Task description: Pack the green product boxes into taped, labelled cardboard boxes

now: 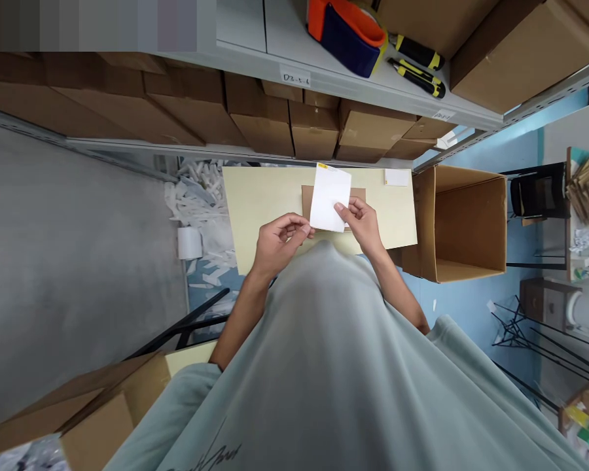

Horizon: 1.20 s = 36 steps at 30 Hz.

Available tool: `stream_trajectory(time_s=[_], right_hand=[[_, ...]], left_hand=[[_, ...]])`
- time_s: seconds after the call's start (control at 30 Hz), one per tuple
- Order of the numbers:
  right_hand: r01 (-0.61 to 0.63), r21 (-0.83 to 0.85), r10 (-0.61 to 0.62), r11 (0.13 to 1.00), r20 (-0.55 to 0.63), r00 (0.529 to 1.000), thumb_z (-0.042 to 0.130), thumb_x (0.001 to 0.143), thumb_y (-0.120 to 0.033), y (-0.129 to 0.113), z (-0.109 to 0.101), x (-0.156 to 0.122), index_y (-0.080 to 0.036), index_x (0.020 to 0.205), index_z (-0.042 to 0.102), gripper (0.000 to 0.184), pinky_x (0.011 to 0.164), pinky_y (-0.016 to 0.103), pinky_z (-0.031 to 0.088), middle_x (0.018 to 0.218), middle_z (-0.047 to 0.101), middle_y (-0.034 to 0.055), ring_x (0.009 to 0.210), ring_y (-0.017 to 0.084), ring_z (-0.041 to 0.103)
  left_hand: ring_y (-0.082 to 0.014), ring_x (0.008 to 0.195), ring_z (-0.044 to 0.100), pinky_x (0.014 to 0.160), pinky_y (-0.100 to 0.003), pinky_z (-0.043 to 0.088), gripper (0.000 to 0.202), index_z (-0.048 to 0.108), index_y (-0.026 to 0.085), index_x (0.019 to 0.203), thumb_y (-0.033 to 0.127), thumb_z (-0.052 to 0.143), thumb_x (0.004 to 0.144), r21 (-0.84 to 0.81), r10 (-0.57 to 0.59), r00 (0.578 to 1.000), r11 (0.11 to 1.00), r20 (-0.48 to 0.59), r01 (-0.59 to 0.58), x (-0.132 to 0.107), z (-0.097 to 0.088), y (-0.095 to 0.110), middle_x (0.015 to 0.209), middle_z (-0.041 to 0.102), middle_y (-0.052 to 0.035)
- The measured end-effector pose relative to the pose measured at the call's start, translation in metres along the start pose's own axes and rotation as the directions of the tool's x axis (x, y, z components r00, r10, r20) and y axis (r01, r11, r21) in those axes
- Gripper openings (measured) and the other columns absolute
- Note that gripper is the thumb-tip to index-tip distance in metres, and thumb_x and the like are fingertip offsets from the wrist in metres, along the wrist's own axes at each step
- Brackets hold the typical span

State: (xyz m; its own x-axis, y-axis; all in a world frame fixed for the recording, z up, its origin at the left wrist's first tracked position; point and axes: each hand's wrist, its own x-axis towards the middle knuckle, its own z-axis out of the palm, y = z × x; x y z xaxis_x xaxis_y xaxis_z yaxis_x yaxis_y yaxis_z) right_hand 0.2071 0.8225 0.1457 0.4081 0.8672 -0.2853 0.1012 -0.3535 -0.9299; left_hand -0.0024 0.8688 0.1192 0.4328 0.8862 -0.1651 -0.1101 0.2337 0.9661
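Observation:
A white sheet (330,199) with a small yellow mark in its top left corner is held over the pale yellow table (265,196). My right hand (364,226) grips its right side, the thumb lying on the face and the fingers behind. At the lower left corner of the sheet, my left hand (282,242) is closed, its thumb and forefinger pinched together at the edge. Partly hidden beneath the sheet lies a flat brown cardboard piece (358,193); I cannot tell whether it is a box.
A small white card (396,177) lies at the table's far right. Beside the table stands an open cardboard box (471,222). Shelving with brown boxes (314,124), an orange and blue tape dispenser (348,36) and a utility knife (417,77) runs behind. Left are a white roll (190,243) and paper scraps.

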Motion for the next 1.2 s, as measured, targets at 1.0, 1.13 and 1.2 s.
stream_trajectory(time_s=[1.0, 1.13, 1.2], right_hand=[[0.017, -0.179, -0.018, 0.984, -0.006, 1.0, 0.076, 0.086, -0.044, 0.001, -0.047, -0.009, -0.024, 0.082, 0.074, 0.021, 0.073, 0.032, 0.052, 0.087, 0.072, 0.0018, 0.075, 0.016, 0.058], [-0.013, -0.177, 0.013, 0.984, -0.001, 1.0, 0.077, 0.083, -0.046, 0.003, -0.036, -0.015, -0.024, 0.079, 0.072, 0.023, 0.073, 0.033, 0.053, 0.082, 0.071, 0.0007, 0.073, 0.016, 0.062], [-0.029, -0.177, 0.031, 0.984, 0.007, 1.0, 0.078, 0.083, -0.045, 0.003, -0.031, -0.02, -0.024, 0.079, 0.071, 0.022, 0.071, 0.033, 0.054, 0.08, 0.071, 0.0001, 0.071, 0.017, 0.064]], left_hand=[[-0.0206, 0.084, 0.069, 0.076, -0.031, 0.056, 0.003, 0.068, 0.025, 0.084, 0.022, 0.068, 0.083, 0.409, -0.023, 0.981, 0.907, -0.191, 0.101, 0.012, -0.007, -0.052, 0.097, 0.074, -0.0038], [-0.0232, 0.088, 0.071, 0.083, -0.033, 0.055, 0.01, 0.066, 0.024, 0.081, 0.014, 0.068, 0.082, 0.5, -0.073, 0.947, 0.835, -0.313, 0.23, 0.015, -0.07, -0.073, 0.095, 0.075, -0.0047], [-0.024, 0.089, 0.07, 0.089, -0.035, 0.055, 0.014, 0.065, 0.023, 0.078, 0.01, 0.071, 0.082, 0.541, -0.095, 0.911, 0.778, -0.401, 0.32, 0.019, -0.109, -0.073, 0.089, 0.074, -0.0037]])
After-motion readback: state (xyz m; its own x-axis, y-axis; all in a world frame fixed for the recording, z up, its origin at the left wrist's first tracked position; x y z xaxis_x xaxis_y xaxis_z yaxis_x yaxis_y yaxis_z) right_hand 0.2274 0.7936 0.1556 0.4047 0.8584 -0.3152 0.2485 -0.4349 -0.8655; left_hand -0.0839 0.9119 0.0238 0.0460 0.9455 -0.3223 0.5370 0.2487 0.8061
